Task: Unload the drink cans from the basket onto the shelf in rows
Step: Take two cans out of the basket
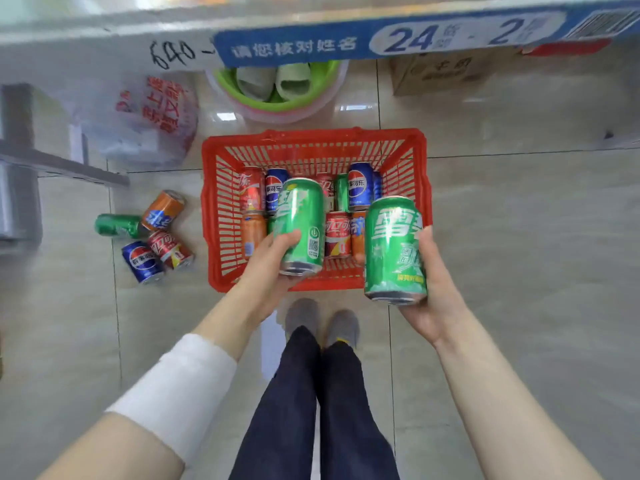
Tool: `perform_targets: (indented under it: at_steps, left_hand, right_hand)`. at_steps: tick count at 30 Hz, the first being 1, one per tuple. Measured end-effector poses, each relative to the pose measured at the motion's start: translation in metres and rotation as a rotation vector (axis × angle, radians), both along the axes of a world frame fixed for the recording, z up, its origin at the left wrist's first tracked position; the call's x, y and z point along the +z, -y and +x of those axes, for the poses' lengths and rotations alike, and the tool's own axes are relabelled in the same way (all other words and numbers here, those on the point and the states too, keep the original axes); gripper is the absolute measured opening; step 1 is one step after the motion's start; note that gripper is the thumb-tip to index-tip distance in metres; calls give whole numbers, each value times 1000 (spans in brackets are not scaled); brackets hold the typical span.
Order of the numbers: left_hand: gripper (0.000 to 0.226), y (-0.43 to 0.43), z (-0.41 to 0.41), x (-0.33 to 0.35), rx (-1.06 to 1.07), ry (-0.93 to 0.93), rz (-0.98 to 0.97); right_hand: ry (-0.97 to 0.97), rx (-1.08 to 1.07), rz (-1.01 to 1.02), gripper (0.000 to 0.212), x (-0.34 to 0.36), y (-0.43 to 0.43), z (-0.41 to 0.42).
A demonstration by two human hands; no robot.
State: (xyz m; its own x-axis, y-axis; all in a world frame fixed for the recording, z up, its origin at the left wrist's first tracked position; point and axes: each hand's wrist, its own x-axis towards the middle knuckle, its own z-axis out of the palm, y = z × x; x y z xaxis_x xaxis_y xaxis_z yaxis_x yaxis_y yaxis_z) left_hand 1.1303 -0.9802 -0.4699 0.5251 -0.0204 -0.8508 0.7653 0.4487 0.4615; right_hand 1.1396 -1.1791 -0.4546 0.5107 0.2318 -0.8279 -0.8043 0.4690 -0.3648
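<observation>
A red plastic basket [420, 157] stands on the tiled floor in front of my feet, with several red, blue, orange and green drink cans [360, 185] lying in it. My left hand [266, 258] grips a green can [300, 225] above the basket's middle. My right hand [434, 289] grips a second green can [394, 249] over the basket's near right corner. Both held cans stand roughly upright. The shelf edge [104, 39], grey with a blue label strip, runs blurred across the top of the view.
Several loose cans [152, 237] lie on the floor left of the basket. A green basin with slippers [277, 84], a plastic bag [152, 116] and a cardboard box [446, 74] sit under the shelf. A grey metal frame [20, 168] stands far left.
</observation>
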Motion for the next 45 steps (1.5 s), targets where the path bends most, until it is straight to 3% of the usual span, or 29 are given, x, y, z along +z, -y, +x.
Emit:
perform_targets:
  at_steps: [5, 10, 17, 23, 28, 35, 39, 45]
  left_hand:
    - [61, -9, -56, 101, -39, 126, 33]
    - [83, -13, -113, 176, -29, 213, 98]
    - [79, -37, -192, 263, 12, 289, 145]
    - [72, -92, -237, 315, 58, 329, 183]
    - [76, -153, -263, 359, 93, 392, 233]
    - [68, -225, -259, 423, 126, 542, 336]
    - [68, -250, -231, 459, 90, 652, 398]
    - [65, -269, -163, 514, 70, 776, 515]
  right_hand:
    - [93, 40, -29, 116, 86, -10, -47]
    - [161, 86, -67, 116, 158, -15, -98]
    - [204, 157, -98, 100, 250, -40, -163]
    - [366, 209, -209, 103, 307, -100, -192]
    - [482, 241, -271, 90, 351, -156, -209]
    - [648, 252, -332, 85, 406, -229, -208]
    - [752, 234, -348, 79, 445, -253, -179]
    - [877, 283, -372, 88, 511, -269, -114]
